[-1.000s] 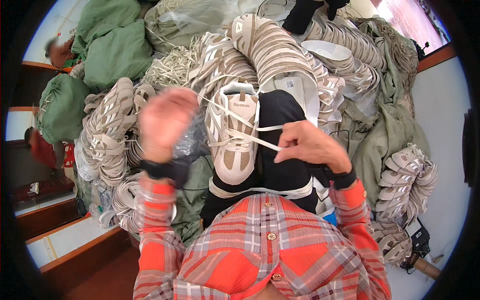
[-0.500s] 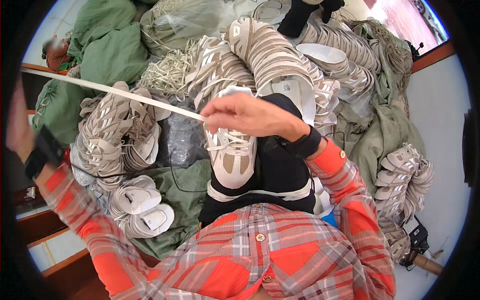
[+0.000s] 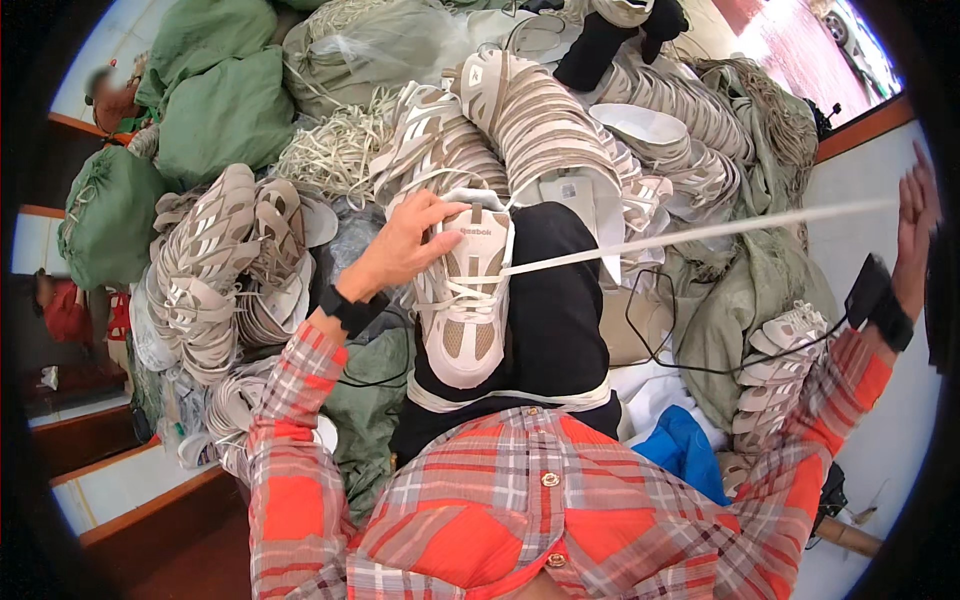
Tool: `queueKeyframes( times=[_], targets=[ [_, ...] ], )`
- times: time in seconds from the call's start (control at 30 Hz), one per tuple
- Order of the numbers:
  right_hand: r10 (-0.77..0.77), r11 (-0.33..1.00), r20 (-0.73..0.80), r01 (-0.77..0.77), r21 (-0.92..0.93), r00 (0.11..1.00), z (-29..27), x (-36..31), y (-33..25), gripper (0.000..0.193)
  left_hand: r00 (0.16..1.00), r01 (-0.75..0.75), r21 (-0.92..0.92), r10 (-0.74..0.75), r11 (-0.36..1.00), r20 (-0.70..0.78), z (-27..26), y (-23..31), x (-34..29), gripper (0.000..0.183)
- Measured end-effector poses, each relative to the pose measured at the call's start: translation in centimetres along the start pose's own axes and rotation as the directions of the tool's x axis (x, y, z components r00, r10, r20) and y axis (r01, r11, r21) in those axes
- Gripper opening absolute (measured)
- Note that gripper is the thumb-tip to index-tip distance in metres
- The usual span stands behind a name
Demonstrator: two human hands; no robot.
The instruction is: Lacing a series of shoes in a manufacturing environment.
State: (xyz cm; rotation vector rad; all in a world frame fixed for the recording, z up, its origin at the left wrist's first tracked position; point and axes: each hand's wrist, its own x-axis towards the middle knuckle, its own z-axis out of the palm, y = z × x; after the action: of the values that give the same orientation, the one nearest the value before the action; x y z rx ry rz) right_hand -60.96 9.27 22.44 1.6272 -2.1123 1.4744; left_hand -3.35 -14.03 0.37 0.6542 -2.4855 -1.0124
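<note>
Shoe [image 3: 461,333]: lay on the black-covered lap [image 3: 565,320], toe toward the body.
Lace [image 3: 700,235]: ran taut rightward, apparently mid-lacing; next likely called for threading.
Left hand [image 3: 405,240]: thumb and forefinger spread on the tongue.
Right hand [image 3: 914,205]: blurred, apparently pinching the lace's end.
Swap: half a second earlier, the left reached wide.

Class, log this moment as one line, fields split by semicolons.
left hand: touching shoe; right hand: far right, holding lace; lace: straight, running from shoe; shoe: on lap, partly laced
</note>
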Motion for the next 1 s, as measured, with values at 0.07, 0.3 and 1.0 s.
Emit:
queueKeyframes(
  times=[0.07, 0.3, 1.0],
  targets=[
    [0.335, 0.941, -0.043, -0.331, 0.076, 0.941, -6.0, 0.4, 6.5, 0.039, 1.0, -0.015, -0.053, 0.016, 0.998, 0.016, 0.4, -0.4, 0.9, 0.034],
    [0.182, 0.953, 0.428, -0.267, 0.146, 0.885, 18.5, -12.5, -1.7, 0.032, 0.981, 0.008, -0.103, -0.028, 0.995, -0.194, 2.3, -0.9, -0.3, 0.03],
    [-0.182, 0.983, 0.66, 0.134, 0.124, 0.729, 37.4, -21.8, -17.5, 0.006, 0.932, 0.077, -0.168, -0.131, 0.983, -0.337, 4.0, -0.7, -0.8, 0.028]
  ],
)
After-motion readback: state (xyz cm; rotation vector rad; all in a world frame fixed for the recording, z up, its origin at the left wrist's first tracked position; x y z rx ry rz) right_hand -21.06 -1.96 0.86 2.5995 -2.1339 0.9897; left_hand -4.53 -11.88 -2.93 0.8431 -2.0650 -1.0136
